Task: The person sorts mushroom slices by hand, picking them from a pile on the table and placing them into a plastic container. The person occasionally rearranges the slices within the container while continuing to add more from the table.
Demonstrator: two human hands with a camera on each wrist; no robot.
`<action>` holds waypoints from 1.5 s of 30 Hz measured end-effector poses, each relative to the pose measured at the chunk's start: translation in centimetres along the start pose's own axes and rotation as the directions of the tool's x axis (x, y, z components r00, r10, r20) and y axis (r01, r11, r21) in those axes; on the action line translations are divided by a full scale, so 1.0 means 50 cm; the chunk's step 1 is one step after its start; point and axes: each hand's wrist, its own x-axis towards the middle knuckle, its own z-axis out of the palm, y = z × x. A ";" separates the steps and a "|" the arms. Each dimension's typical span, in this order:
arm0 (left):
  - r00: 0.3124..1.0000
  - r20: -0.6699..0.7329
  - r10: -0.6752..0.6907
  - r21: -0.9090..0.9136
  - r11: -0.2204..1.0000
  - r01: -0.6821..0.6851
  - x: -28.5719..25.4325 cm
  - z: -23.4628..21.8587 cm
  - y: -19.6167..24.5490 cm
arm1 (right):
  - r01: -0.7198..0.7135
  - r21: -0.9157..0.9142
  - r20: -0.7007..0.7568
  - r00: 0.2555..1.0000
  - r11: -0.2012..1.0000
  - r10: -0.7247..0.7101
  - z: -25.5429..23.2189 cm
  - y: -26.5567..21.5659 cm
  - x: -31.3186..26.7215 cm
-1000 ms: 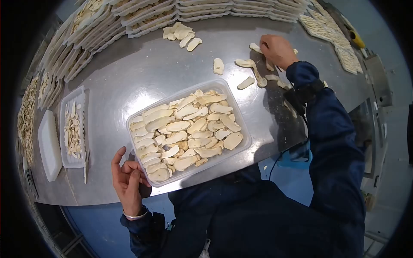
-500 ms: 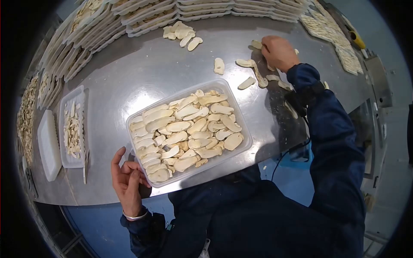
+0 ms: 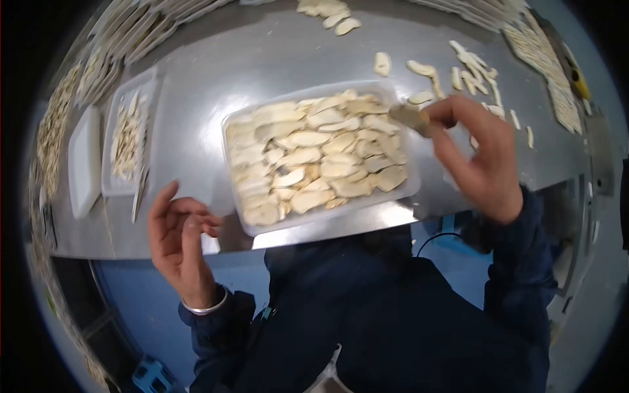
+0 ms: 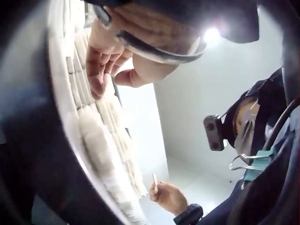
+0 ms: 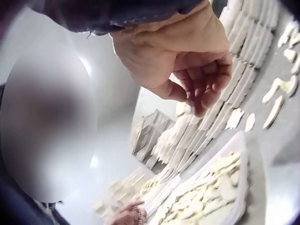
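Note:
A clear plastic tray (image 3: 413,187) sits near the table's front edge, covered with overlapping rows of pale mushroom slices (image 3: 341,164). My right hand (image 3: 481,154) pinches one mushroom slice (image 3: 407,119) between thumb and forefinger, just over the tray's right rim. In the right wrist view the thumb and fingertips of that hand (image 5: 187,61) meet around it. Beside the tray's front left corner is my left hand (image 3: 183,242), palm up with fingers loosely bent and nothing in them. More loose slices (image 3: 472,69) lie on the table beyond my right hand.
At the left, a smaller tray (image 3: 108,177) of thin pieces stands beside a white tray (image 3: 85,164), with tweezers (image 3: 139,193) along its right side. Stacked filled trays (image 3: 124,39) line the back. A small slice pile (image 3: 327,13) lies at the far edge.
My right hand has come back from the loose slices to the tray's right side, bringing one mushroom slice. The head view has shifted; my left hand keeps its pose by the tray.

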 end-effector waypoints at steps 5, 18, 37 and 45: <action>0.853 0.470 -0.228 -0.263 0.886 0.381 -0.026 0.048 0.065 | 0.426 -0.050 0.081 0.903 0.904 -0.421 0.104 -0.109 -0.026; 0.862 0.441 -0.251 -0.296 0.866 0.404 -0.018 0.064 0.036 | 0.440 -0.017 0.194 0.882 0.898 -0.429 0.139 -0.123 -0.014; 0.951 0.261 -0.166 -0.216 0.950 0.225 -0.004 0.020 0.010 | 0.127 -0.166 0.263 0.961 0.978 -0.080 0.088 -0.041 0.018; 0.993 0.089 -0.083 -0.089 0.992 0.091 -0.011 -0.005 -0.018 | 0.105 -0.287 0.193 0.980 0.952 -0.050 0.157 -0.064 -0.002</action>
